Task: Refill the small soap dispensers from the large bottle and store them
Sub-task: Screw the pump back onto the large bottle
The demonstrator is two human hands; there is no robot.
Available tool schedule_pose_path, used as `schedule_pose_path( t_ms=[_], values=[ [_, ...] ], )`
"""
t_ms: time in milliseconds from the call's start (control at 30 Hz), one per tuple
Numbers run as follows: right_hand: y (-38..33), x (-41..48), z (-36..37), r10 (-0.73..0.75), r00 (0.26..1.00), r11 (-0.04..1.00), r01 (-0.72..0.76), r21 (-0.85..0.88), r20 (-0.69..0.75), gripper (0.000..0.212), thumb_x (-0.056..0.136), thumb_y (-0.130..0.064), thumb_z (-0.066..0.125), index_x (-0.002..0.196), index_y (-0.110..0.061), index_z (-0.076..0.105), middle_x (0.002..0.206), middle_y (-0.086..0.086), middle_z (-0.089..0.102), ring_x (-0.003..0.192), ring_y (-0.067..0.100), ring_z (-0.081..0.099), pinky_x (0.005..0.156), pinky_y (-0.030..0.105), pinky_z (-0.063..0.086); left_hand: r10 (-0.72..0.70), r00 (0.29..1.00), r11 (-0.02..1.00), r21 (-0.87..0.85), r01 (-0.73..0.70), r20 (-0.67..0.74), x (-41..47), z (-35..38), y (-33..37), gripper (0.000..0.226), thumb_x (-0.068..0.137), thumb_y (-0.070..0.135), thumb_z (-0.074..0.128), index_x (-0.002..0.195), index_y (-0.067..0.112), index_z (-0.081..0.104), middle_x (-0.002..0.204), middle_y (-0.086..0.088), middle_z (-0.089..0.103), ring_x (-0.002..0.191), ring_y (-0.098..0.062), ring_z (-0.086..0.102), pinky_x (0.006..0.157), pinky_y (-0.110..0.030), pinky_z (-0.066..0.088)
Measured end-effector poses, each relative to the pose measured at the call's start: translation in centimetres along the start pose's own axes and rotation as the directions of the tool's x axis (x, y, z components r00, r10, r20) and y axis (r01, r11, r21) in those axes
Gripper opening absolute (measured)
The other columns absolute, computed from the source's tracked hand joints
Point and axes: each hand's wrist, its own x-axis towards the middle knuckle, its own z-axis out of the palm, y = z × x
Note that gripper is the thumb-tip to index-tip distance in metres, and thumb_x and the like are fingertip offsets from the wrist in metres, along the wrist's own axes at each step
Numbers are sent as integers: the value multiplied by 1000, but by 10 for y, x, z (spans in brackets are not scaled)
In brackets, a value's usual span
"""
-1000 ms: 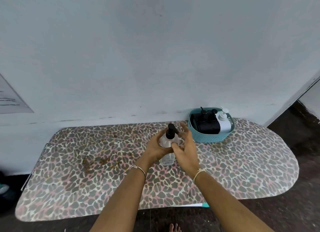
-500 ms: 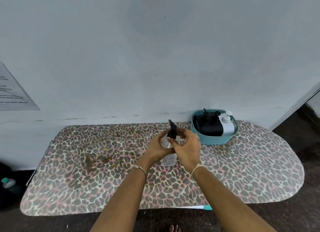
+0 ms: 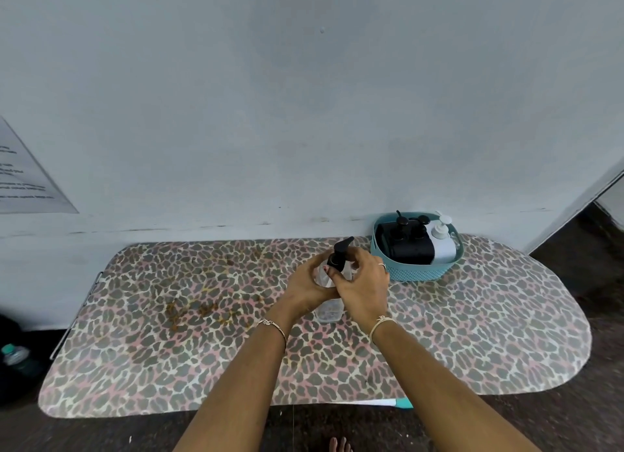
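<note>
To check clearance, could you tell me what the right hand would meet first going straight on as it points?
The right hand meets the black pump at once, since it grips it atop the clear dispenser; beyond, probably the wall.

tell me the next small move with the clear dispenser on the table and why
Probably turn the black pump with the right hand to unscrew it, while the left hand steadies the clear dispenser on the table. The pump is on the neck with the right hand gripping it, and the dispenser looks empty, so it likely needs opening before a refill.
</note>
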Motion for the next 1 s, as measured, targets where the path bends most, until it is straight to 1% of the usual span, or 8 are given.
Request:
schedule_pose_path(
  t_ms=[167, 267, 367, 467, 567, 767, 867, 1000],
  values=[
    [2, 3, -6, -83, 984, 994, 72, 77, 158, 42, 86, -26, 69, 125, -25, 55, 118, -12, 53, 116, 10, 47, 104, 39, 40, 2, 1000, 1000, -2, -2, 10, 1, -1, 2, 88, 61, 24, 89, 138, 31, 47, 140, 10, 52, 129, -8, 43, 109, -36, 42],
    [2, 3, -9, -81, 974, 996, 74, 42, 211, 32, 92, -22, 62, 123, -27, 58, 104, -23, 47, 118, 13, 46, 104, 43, 38, 8, 1000, 1000, -8, -8, 7, 0, -1, 2, 87, 62, 24, 89, 138, 30, 47, 139, 11, 52, 129, -9, 45, 108, -32, 41],
    [0, 4, -10, -95, 982, 995, 97, -9, 162, 23, 90, -24, 65, 113, -26, 63, 94, -30, 45, 111, 13, 48, 101, 39, 35, 12, 1000, 1000, -6, -12, 3, -1, 0, 1, 86, 62, 24, 89, 137, 32, 47, 136, 14, 53, 128, -8, 45, 108, -33, 41],
    [0, 7, -4, -65, 992, 997, 68, -22, 110, 23, 85, -32, 70, 107, -25, 65, 105, -12, 57, 107, 13, 47, 101, 39, 35, 20, 1000, 1000, -10, -20, 3, -3, 0, 3, 81, 66, 16, 87, 135, 31, 48, 124, 19, 55, 122, -2, 45, 106, -26, 39],
    [4, 10, -1, -54, 989, 998, 52, 20, 138, 29, 85, -33, 71, 112, -23, 66, 111, -6, 56, 110, 15, 46, 101, 42, 39, 3, 1000, 1000, -23, -3, 12, -2, 0, 4, 84, 66, 17, 87, 138, 31, 46, 134, 13, 53, 126, -5, 41, 108, -30, 39],
    [16, 10, -4, -7, 978, 994, -16, 109, 210, 32, 88, -29, 68, 119, -31, 62, 119, -17, 49, 124, 11, 45, 110, 43, 27, 12, 1000, 1000, -28, -11, 18, -2, -2, 6, 82, 69, 15, 85, 140, 25, 45, 129, 13, 52, 121, -2, 41, 105, -24, 38],
    [10, 12, -5, 12, 990, 997, -22, 73, 140, 33, 79, -34, 76, 110, -33, 64, 99, -22, 52, 110, 8, 50, 102, 34, 27, 9, 1000, 1000, -29, -9, 16, -1, -2, 4, 83, 65, 22, 88, 138, 29, 48, 134, 13, 53, 127, -8, 45, 109, -33, 39],
    [8, 14, -3, -7, 995, 994, -4, 112, 98, 39, 67, -38, 84, 97, -38, 58, 91, -30, 54, 102, 6, 54, 100, 43, 38, 10, 1000, 1000, -25, -10, 24, -2, -2, 5, 86, 63, 24, 89, 138, 29, 48, 136, 9, 55, 129, -12, 46, 106, -27, 40]
  ],
)
